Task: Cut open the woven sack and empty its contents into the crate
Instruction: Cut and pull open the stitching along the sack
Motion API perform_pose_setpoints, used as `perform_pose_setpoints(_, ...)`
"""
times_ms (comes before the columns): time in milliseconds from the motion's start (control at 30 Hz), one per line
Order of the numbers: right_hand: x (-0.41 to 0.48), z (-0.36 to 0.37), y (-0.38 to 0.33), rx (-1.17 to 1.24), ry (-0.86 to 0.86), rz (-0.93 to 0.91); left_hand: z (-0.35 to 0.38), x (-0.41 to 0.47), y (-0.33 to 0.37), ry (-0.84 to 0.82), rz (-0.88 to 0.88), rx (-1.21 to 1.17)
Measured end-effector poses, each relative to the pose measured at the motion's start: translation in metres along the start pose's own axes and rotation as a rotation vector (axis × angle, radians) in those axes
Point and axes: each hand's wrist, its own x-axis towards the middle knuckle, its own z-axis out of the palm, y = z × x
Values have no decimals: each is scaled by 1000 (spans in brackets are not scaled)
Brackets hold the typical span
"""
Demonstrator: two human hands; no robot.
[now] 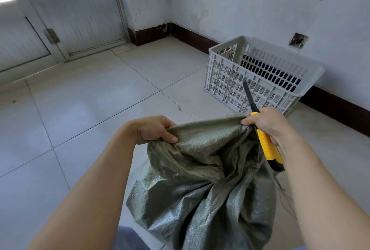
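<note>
A grey-green woven sack (202, 199) stands on the tiled floor in front of me, its top edge pulled up and stretched between my hands. My left hand (154, 129) grips the left end of that edge. My right hand (266, 123) pinches the right end and also holds a yellow and black utility knife (266, 145), whose long dark blade points up and away. A white slatted plastic crate (260, 75) sits by the wall beyond my right hand. What the sack holds is hidden.
White floor tiles (90, 99) spread out to the left of the sack. A white wall with a dark skirting board (330, 107) runs behind the crate. A door with a window (76, 19) stands at the far left. Loose threads (284, 193) trail from the sack's right side.
</note>
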Motion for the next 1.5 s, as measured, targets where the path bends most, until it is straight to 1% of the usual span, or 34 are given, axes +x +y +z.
perform_pose_setpoints(67, -2, 0, -3, 33, -31, -3, 1, -1, 2, -33, -2, 46)
perform_pose_setpoints(133, -4, 2, -7, 102, -99, 9, 5, -1, 9, -39, -3, 133)
perform_pose_setpoints(233, -6, 6, -11, 97, -192, 17, 17, 1, 23, 27, 27, 184)
perform_pose_setpoints(333, -11, 9, -15, 77, -250, 10, 24, 9, 25, 171, 65, 278)
perform_pose_setpoints(367, -13, 9, -16, 80, -274, 16, 24, 10, 23, 209, 59, 299)
perform_pose_setpoints(433, -16, 8, -18, 79, -335, 45, 19, 10, 19, 233, 30, 289)
perform_pose_setpoints(533, -17, 9, -17, -30, -380, 66, 12, 8, 17, 244, -7, 340)
perform_pose_setpoints(600, -19, 14, -19, -141, -382, 58, 14, 11, 17, 294, -16, 435)
perform_pose_setpoints(700, -23, 25, -20, -174, -316, 44, 25, 20, 18, 473, -28, 625)
perform_pose_setpoints(767, -23, 31, -21, -170, -248, 2, 36, 22, 23, 675, -17, 841)
perform_pose_setpoints(800, -23, 33, -21, -150, -203, -21, 43, 24, 26, 791, 6, 963)
perform_pose_setpoints(833, -21, 35, -21, -114, -152, -33, 49, 25, 29, 899, 56, 1023)
perform_pose_setpoints(867, -21, 36, -21, -67, -106, -43, 55, 26, 33, 973, 119, 972)
perform_pose_setpoints(900, -21, 37, -22, -20, -77, -62, 61, 25, 38, 981, 160, 833)
perform_pose_setpoints(933, -23, 37, -23, 12, -66, -86, 67, 27, 41, 916, 179, 631)
perform_pose_setpoints(1000, -29, 39, -26, 24, -90, -154, 78, 27, 47, 675, 184, 90)
perform_pose_setpoints(1033, -33, 39, -28, 25, -128, -185, 81, 28, 50, 584, 168, -175)
perform_pose_setpoints(1067, -37, 40, -31, 32, -184, -196, 81, 29, 51, 514, 128, -379)
perform_pose_setpoints(1100, -40, 40, -32, 40, -248, -189, 81, 31, 50, 460, 86, -514)
perform_pose_setpoints(1133, -41, 40, -32, 39, -300, -168, 81, 33, 50, 434, 47, -588)
perform_pose_setpoints(1200, -41, 40, -30, 41, -363, -118, 80, 38, 47, 448, -14, -690)
perform_pose_setpoints(1300, -38, 40, -27, 88, -369, -81, 78, 40, 41, 501, -60, -879)
perform_pose_setpoints(1367, -35, 40, -26, 151, -309, -43, 76, 40, 41, 469, -21, -996)
perform_pose_setpoints(1433, -32, 41, -25, 189, -230, 11, 76, 41, 42, 411, 79, -1090)
perform_pose_setpoints(1500, -32, 44, -24, 230, -185, 47, 76, 41, 43, 372, 151, -1139)
